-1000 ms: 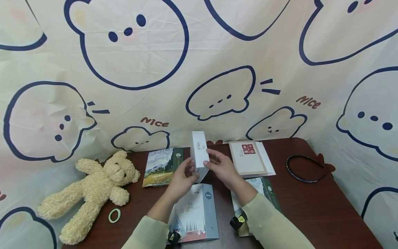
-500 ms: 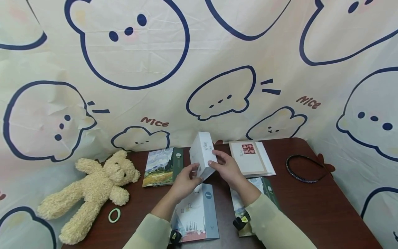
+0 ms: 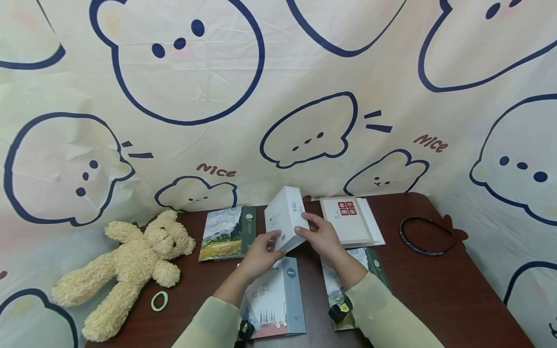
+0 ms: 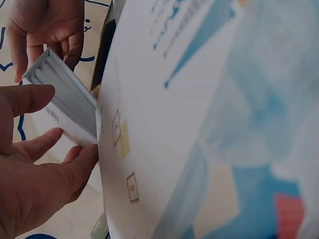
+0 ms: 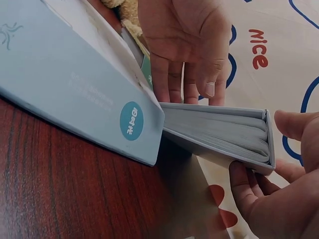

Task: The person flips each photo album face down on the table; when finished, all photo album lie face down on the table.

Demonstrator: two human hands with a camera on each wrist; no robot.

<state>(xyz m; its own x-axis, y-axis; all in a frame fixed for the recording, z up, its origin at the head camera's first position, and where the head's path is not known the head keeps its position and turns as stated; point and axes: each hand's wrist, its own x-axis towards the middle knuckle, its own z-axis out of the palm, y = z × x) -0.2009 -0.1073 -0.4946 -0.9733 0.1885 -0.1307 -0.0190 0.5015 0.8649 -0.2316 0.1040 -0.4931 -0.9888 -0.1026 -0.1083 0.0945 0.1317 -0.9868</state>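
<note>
White book (image 3: 278, 217), tilted, in both hands

Left hand (image 3: 260, 253): grasping its seven-o'clock corner. Right hand (image 3: 323, 239): grasping at three o'clock. Location: twelve o'clock of blue-and-white cover (image 3: 271, 299). Step, apparently: two-handed handling. Next move probably calls for: steady paired grip.

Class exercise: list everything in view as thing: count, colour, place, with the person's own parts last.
Backdrop: 1, cream with blue outlines, behind table
Table: 1, red-brown, below everything
Teddy bear: 1, cream, left
Ring: 1, pale green, beside bear
Left landscape book: 1, multicoloured, back left
White book: 1, white, in both hands
Blue-white booklet: 1, front centre
Right landscape book: 1, multicoloured, under right forearm
Cream book: 1, red mark, back right; white piece alongside, perhaps separate
Loop: 1, dark, far right
Sleeves: 2, pale green, forearms
Wrist devices: 2, black, at cuffs
Left hand: 1, bare, holding white book
Right hand: 1, bare, likewise
</note>
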